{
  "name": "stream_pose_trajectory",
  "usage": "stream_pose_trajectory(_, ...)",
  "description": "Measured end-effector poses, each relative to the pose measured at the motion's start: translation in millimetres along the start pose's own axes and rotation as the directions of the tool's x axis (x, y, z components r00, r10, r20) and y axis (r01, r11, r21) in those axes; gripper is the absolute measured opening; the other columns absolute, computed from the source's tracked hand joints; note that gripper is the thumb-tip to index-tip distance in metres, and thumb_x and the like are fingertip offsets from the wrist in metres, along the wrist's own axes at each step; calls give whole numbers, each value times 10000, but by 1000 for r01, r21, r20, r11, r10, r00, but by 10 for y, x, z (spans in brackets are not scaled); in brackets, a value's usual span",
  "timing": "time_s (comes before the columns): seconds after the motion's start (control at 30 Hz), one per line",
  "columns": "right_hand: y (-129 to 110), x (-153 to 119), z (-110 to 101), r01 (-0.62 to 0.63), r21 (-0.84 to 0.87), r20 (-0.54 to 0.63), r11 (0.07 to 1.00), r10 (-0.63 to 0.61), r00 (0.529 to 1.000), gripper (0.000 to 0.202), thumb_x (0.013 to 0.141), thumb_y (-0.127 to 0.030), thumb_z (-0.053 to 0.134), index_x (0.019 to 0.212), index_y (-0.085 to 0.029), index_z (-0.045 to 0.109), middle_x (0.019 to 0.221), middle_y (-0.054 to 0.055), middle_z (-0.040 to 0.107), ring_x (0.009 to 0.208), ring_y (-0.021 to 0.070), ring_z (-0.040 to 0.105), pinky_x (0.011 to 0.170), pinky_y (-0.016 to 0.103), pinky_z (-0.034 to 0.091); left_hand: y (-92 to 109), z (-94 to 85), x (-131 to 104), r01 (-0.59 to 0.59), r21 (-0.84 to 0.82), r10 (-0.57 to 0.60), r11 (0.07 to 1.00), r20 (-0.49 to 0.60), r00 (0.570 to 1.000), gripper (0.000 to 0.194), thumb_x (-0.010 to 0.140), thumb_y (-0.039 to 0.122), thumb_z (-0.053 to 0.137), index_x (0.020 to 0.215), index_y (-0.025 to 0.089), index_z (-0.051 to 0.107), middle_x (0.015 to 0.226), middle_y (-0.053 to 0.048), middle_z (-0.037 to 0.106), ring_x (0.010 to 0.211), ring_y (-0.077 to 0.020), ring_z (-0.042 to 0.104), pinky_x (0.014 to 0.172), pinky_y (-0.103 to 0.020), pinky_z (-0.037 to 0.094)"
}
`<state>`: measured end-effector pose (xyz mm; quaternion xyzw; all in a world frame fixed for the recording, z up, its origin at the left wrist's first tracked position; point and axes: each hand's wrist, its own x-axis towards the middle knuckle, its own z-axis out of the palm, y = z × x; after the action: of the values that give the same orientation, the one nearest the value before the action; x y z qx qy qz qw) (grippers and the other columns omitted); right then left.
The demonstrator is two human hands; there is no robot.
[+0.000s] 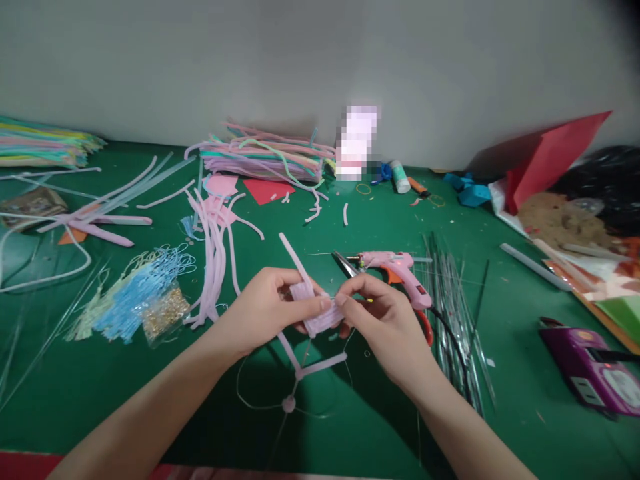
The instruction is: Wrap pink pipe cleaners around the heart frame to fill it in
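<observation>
Between my two hands is a flat piece of pink pipe cleaners [321,323] laid side by side, with one long strand sticking up past my left thumb. My left hand [283,303] grips its left side, thumb across the front. On its right edge my right hand [373,310] pinches with thumb and index finger. Just below hangs or lies a wire frame [299,375] with pink fuzzy arms and a small pink pompom [289,404]; whether it joins the held piece I cannot tell. Behind my right hand lie a pink glue gun [395,267] and scissors [347,265], partly hidden.
Thin metal wires [445,320] lie right of my right hand. Loose pink pipe cleaners [213,267], blue tassels [133,307] and a bag of gold beads [165,315] are at left. A pipe cleaner bundle [265,157] is at the back, a purple device [593,367] at right.
</observation>
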<state>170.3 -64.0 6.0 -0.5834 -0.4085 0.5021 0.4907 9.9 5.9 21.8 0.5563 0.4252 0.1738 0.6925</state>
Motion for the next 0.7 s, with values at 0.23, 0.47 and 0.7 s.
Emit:
stream_pose_trajectory(0.23, 11, -34, -17, 41, -87, -5, 995, -42, 999, 155, 798, -318, 651, 731, -182, 616, 635, -14, 600, 534, 99, 554, 513, 220, 468, -16, -23, 9, 12, 0, -12, 1000, -17, 1000, 159, 668, 238, 774, 763, 124, 718, 630, 0, 634, 586, -105, 561, 533, -177, 469)
stream_pose_trajectory(0.47, -62, 0, -100, 15, -53, -18, 998, -16, 1000, 191, 811, -381, 607, 722, -225, 673, 682, 16, 640, 547, 145, 577, 506, 278, 511, 2, -13, -2, 26, 11, -26, 1000, -17, 1000, 193, 691, 323, 766, 768, 150, 730, 658, -8, 660, 603, -119, 585, 546, -188, 485)
stream_pose_trajectory(0.7, -45, -2, -57, 85, -187, 16, 979, -84, 996, 147, 803, -316, 624, 708, -206, 597, 619, -12, 577, 521, 119, 529, 509, 257, 449, 17, -3, -4, 40, 21, -40, 999, -11, 999, 179, 673, 287, 779, 764, 141, 727, 650, 5, 647, 604, -103, 571, 550, -173, 463)
